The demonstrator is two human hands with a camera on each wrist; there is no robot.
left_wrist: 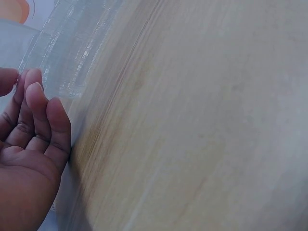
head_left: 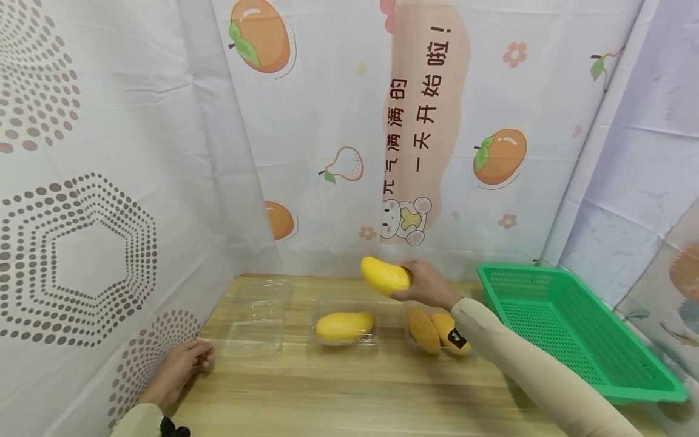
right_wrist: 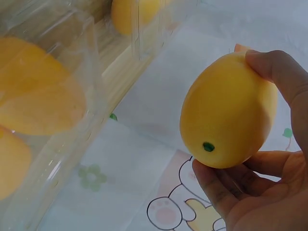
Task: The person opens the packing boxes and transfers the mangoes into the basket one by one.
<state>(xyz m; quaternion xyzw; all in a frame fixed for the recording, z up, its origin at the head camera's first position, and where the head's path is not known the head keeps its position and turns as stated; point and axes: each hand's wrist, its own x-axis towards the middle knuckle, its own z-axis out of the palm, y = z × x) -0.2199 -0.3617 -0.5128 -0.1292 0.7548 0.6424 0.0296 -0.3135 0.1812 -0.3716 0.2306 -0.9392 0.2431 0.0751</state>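
Observation:
My right hand [head_left: 428, 284] grips a yellow mango [head_left: 384, 276] above the back of the table. Thumb and fingers lie on opposite sides of this mango [right_wrist: 228, 113] in the right wrist view, where a small dark green spot shows on its end. Below and to its left, another yellow mango [head_left: 344, 328] lies in a see-through plastic box [head_left: 344, 343]. Two more orange-yellow mangoes [head_left: 423, 331] sit in a similar box under my right forearm, which partly hides them. At the table's left edge my left hand [head_left: 182, 367] rests with loosely curled fingers, beside a see-through plastic box [head_left: 253, 334].
A green plastic basket [head_left: 551, 309] with perforated walls stands at the right of the wooden table [head_left: 327, 388]. Printed curtains [head_left: 338, 121] hang close along the back and both sides. The left see-through box has its lid raised toward the back.

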